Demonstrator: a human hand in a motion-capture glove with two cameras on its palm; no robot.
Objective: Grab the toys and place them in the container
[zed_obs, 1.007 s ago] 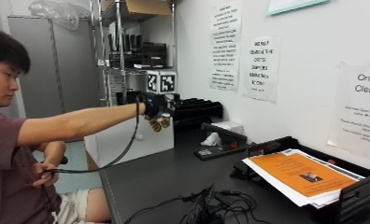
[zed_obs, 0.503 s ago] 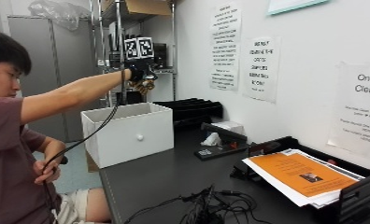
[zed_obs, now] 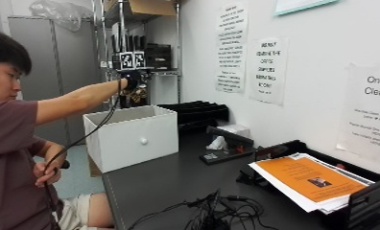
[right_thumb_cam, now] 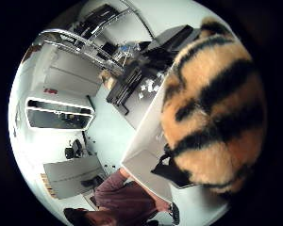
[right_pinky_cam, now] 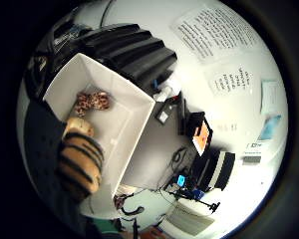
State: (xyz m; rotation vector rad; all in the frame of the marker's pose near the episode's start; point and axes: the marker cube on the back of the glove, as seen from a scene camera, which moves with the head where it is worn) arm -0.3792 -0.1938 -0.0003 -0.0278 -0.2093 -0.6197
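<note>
Gloved right hand [zed_obs: 131,81] grips the striped tiger plush [right_thumb_cam: 212,103] high above the white container [zed_obs: 134,136]; a spotted toy [right_pinky_cam: 91,102] lies inside.

A dark table [zed_obs: 158,177] is set against a white wall [zed_obs: 317,43], on which printed notices [zed_obs: 230,48] are taped. Metal shelving [zed_obs: 123,28] stands at the far end, with a cardboard box [zed_obs: 150,6] on top. A grey cabinet [zed_obs: 40,62] is seen beside it, over a pale floor [zed_obs: 75,177].

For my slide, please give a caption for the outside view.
Gloved right hand holds a striped toy above the white container.
</note>
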